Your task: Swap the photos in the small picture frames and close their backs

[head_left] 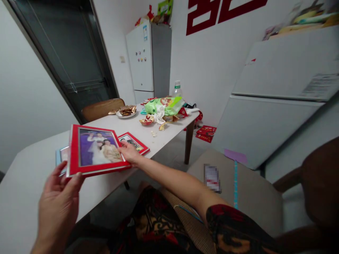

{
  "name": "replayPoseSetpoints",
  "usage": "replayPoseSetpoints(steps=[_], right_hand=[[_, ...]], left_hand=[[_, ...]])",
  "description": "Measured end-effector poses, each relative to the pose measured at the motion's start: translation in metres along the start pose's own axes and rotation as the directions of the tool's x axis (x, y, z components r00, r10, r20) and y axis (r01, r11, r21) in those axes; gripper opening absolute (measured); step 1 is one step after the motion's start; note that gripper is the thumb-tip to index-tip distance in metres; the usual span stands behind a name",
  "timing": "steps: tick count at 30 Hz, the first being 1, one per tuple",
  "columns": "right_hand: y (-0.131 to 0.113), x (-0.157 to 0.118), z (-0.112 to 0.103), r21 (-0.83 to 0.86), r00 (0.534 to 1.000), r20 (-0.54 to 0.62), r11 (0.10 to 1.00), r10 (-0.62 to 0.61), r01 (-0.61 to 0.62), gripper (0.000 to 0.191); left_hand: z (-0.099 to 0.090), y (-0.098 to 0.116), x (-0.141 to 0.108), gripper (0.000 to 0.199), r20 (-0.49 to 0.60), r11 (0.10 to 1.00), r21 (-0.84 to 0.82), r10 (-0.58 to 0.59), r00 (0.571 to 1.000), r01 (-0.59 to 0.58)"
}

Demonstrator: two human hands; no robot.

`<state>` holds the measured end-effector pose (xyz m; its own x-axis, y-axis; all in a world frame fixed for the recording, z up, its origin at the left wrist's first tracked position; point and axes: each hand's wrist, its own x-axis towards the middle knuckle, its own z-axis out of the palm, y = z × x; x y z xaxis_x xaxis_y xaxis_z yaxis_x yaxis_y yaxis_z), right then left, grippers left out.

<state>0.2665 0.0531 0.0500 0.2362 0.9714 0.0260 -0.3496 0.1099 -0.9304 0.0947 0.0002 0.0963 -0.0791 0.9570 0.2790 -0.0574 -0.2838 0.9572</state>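
Note:
A red photo frame (99, 150) with a wedding picture in it is held tilted above the white table (92, 206). My left hand (62, 197) grips its near left corner, thumb on top and fingers at the side edge. My right hand (129, 153) holds the frame's right edge, its thumb on the front; the fingers behind are hidden. Beyond the right hand, a second red photo frame (141, 147) lies on the table, partly covered. A light blue frame (58, 157) shows in part behind the held one, at its left.
Farther along the table are a plate of wrapped snacks (126, 111), a green bag (164, 106), an opened pomegranate (147, 120) and a plastic bottle (177, 89). A cushioned chair (254, 208) stands at the right, with a purple strip (235, 155) on it. Fridges stand behind.

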Motion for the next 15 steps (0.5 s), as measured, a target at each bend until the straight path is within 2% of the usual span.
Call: replayPoseSetpoints(steps=[1, 2, 3, 5, 8, 11, 15], right_hand=[[-0.007, 0.012, -0.012, -0.218, 0.999, -0.033, 0.976, -0.016, 0.009, 0.035], [-0.014, 0.023, -0.023, -0.426, 0.997, -0.045, 0.904, -0.067, 0.042, 0.035], [-0.02, 0.033, -0.033, -0.491, 0.996, -0.037, 0.869, -0.085, 0.056, 0.036], [-0.029, 0.05, -0.047, -0.57, 0.995, -0.008, 0.818, -0.095, 0.073, 0.035], [-0.033, 0.066, -0.062, -0.704, 0.996, 0.01, 0.707, -0.088, 0.069, 0.036], [-0.027, 0.07, -0.073, -0.821, 0.995, -0.001, 0.569, -0.098, 0.055, 0.036], [-0.015, 0.069, -0.086, -0.918, 0.993, -0.002, 0.395, -0.118, 0.045, 0.037]], left_hand=[[0.008, -0.006, 0.0, 0.052, 0.042, 0.995, -0.09, -0.035, 0.999, 0.038], [0.017, -0.013, 0.001, 0.054, 0.084, 0.987, -0.134, -0.076, 0.994, 0.087], [0.025, -0.022, 0.003, 0.055, 0.118, 0.98, -0.163, -0.098, 0.988, 0.116], [0.041, -0.042, 0.008, 0.052, 0.135, 0.977, -0.176, -0.096, 0.986, 0.119], [0.055, -0.071, 0.018, 0.046, 0.161, 0.994, -0.052, -0.091, 0.983, 0.1], [0.06, -0.092, 0.022, 0.044, 0.174, 0.979, 0.181, -0.121, 0.977, 0.089], [0.061, -0.103, 0.016, 0.041, 0.166, 0.944, 0.314, -0.163, 0.973, 0.104]])
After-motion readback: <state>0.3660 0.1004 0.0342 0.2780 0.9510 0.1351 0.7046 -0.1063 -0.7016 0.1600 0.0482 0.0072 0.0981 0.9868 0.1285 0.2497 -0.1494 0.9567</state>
